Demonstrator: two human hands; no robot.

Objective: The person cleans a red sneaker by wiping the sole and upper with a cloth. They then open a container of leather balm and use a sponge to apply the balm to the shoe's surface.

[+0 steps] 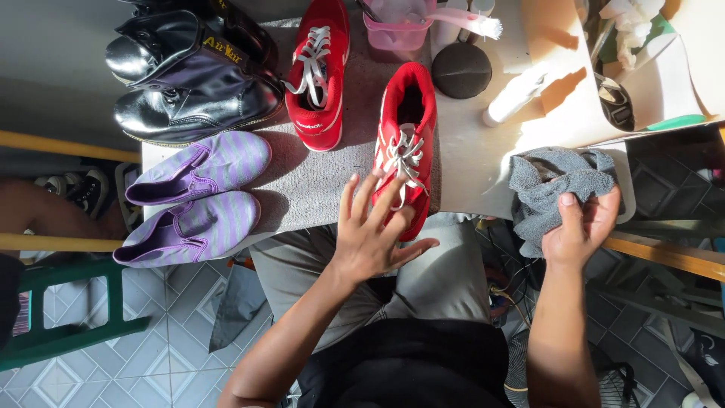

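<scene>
The right hand [580, 227] is clamping a crumpled grey cloth [555, 185], thumb pressing over the fabric, at the tabletop's [468, 174] near right corner. The cloth is bunching above the grip and resting partly on the tabletop edge.

The left hand [374, 234] is spreading its fingers apart, holding nothing. Its fingertips are lying over the toe of the nearer red sneaker [406, 136], which is standing toe-first at the near edge, white laces loosely tied. Whether the fingertips are touching the toe or hovering just above it cannot be told.

A second red sneaker [321, 72] is sitting further back, to the left of the first. A pair of purple striped slip-ons [196, 196] is occupying the near left corner, and a pair of black leather boots [185, 72] is occupying the far left corner. A round black brush [461, 70], a white bottle [513, 97] lying on its side and a pink tub [396, 30] are sitting toward the far edge.

Judgement: the step in hand appears to be securing the nearer sneaker for wiping. The next move would call for closing the left grip around the toe and bringing the cloth across from the right corner.
</scene>
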